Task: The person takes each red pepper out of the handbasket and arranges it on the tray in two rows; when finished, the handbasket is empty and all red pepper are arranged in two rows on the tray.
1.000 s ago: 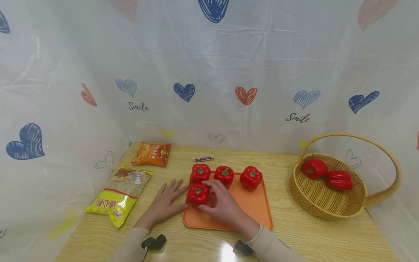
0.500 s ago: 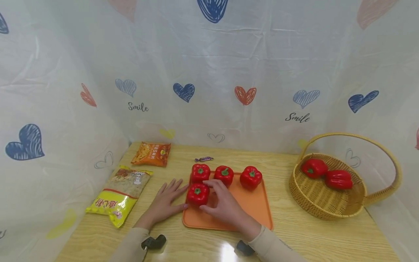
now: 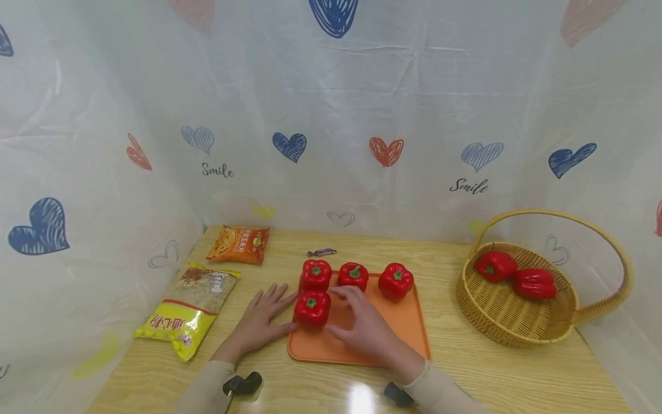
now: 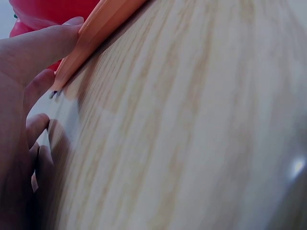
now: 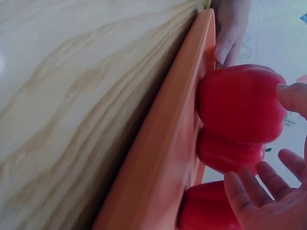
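On the table (image 3: pixel 481 379), the orange tray (image 3: pixel 408 328) carries four red peppers, with the basket (image 3: pixel 491 322) well off at three o'clock.

The main change is in the right hand (image 3: pixel 372 328): it has eased off towards four o'clock, and a slim gap now shows between it and the near-left pepper (image 3: pixel 312 309). Its fingers are loosely curved and hold nothing. The left hand (image 3: pixel 261 323) stays at the tray's nine o'clock, fingers straight and spread. The near-left pepper has kept its place, stem up, at the tray's nine o'clock; by my reading it has been let go and stands unaided. The others sit at eleven (image 3: pixel 316 275), twelve (image 3: pixel 353 277) and one o'clock (image 3: pixel 395 282).

Only the head view gives the whole layout, including the two peppers in the basket, at (image 3: pixel 496 265) its eleven and (image 3: pixel 534 284) its two o'clock. The right wrist view alone shows the peppers side-on behind the tray's raised edge; there the right thumb (image 5: pixel 295 98) overlaps the nearest pepper's outline, so contact cannot be settled from that angle. The left wrist view gives the finest detail: the left thumb (image 4: pixel 62 38) lies against the tray's rim.
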A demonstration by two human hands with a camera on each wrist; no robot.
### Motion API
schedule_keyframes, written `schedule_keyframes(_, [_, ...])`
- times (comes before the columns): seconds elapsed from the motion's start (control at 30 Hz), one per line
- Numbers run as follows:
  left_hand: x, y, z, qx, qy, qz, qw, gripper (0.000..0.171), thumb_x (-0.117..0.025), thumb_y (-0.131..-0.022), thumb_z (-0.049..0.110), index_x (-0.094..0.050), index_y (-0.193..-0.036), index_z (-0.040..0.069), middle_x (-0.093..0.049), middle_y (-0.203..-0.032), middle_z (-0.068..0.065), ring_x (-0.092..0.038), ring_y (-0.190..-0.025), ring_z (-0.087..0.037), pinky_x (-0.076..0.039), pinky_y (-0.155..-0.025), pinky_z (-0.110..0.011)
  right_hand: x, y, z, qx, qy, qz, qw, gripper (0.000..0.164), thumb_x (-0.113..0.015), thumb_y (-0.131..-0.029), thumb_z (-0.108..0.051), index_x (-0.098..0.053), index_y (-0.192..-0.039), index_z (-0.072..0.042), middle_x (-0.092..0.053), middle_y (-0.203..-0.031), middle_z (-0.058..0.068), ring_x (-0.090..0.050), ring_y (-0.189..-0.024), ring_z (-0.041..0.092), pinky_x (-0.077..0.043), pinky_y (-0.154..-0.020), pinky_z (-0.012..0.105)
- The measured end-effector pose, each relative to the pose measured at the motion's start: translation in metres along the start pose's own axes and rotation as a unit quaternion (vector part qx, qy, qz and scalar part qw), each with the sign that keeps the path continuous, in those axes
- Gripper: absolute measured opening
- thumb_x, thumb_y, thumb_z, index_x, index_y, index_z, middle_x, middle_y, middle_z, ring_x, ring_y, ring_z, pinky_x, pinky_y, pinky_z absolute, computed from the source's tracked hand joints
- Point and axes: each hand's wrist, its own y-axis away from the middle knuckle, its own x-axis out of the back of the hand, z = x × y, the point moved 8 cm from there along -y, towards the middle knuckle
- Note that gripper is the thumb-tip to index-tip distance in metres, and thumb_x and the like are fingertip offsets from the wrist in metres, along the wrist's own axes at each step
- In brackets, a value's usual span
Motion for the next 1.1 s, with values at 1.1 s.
schedule_keyframes(1.1, [0.000,0.000,0.000,-0.001,0.003,0.003,1.0000,0.074,-0.066,-0.091,0.059,-0.047,-0.154,0.026,-0.033,-0.164,-0.012,-0.016,-0.154,-0.038,-0.003,-0.123,-0.059,0.075,0.044,0.031,0.011,0.045,0.117,0.992,0.066,-0.088,-0.081,-0.018,-0.057,-0.139,-0.010,-0.056,-0.137,0.000,-0.059,-0.118,0.027,-0.056,-0.094,0.047])
